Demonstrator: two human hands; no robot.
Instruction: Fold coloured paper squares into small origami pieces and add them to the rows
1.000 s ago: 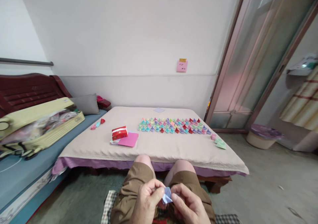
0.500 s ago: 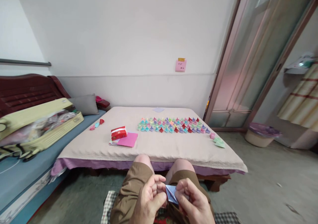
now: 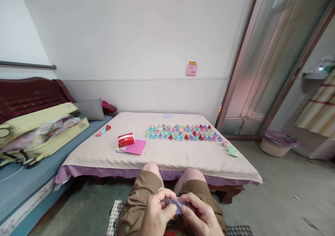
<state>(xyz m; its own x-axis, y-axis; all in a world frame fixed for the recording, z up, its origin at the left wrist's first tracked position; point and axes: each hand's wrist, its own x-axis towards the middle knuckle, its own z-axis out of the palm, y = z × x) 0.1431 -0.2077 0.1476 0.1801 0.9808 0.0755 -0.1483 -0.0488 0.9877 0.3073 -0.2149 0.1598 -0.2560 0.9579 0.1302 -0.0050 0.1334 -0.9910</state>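
Above my lap, a small folded blue paper (image 3: 177,205) is pinched between both hands. My left hand (image 3: 160,210) grips its left side with thumb and fingers, and my right hand (image 3: 196,213) grips the right side. Rows of small folded paper pieces (image 3: 183,132) in many colours stand on the cloth-covered table (image 3: 167,155). Green paper pieces (image 3: 231,151) and a pink folded piece (image 3: 224,144) lie at their right. A flat pale blue sheet (image 3: 167,115) lies near the wall.
A red tissue pack (image 3: 126,139) rests by pink paper (image 3: 138,147) on the table's left part. Small pink, blue and red items (image 3: 103,130) lie farther left. An open yellow suitcase (image 3: 44,135) is on the bed. A bin (image 3: 277,143) stands at right.
My hands have come closer together around the blue paper. It sits slightly lower and to the left between the fingertips, and less of it shows. The view has shifted slightly.
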